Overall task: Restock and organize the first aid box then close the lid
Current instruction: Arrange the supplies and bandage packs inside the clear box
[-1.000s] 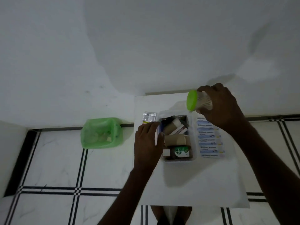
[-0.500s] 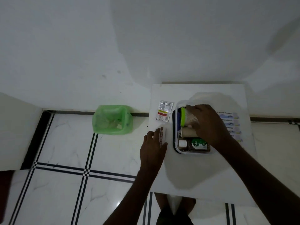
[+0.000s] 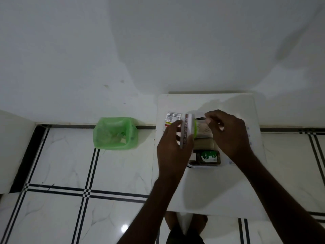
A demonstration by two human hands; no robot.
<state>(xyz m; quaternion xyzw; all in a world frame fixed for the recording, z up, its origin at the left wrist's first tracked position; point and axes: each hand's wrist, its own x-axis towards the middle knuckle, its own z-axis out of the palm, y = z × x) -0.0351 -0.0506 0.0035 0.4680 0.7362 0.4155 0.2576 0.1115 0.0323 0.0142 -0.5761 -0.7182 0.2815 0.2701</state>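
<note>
Ointment carton lifted to the box while the green-capped jar is settled inside.

On the white table [image 3: 211,191], the open first aid box [image 3: 205,166] sits under both hands, its lid not in view. Half a second ago the left hand [image 3: 173,152] rested on the flat carton [image 3: 186,131] left of the box; now it has closed around that carton and raised it on edge at the box's left rim, so another item looks about to go in. The right hand [image 3: 228,134], which was lowering the green-capped jar [image 3: 197,128], now curls loosely over the box's far end, fingers touching the jar; a firm grip cannot be told. A Dettol bottle [image 3: 208,156] lies at the near end, and a small sachet [image 3: 171,118] waits outside.
</note>
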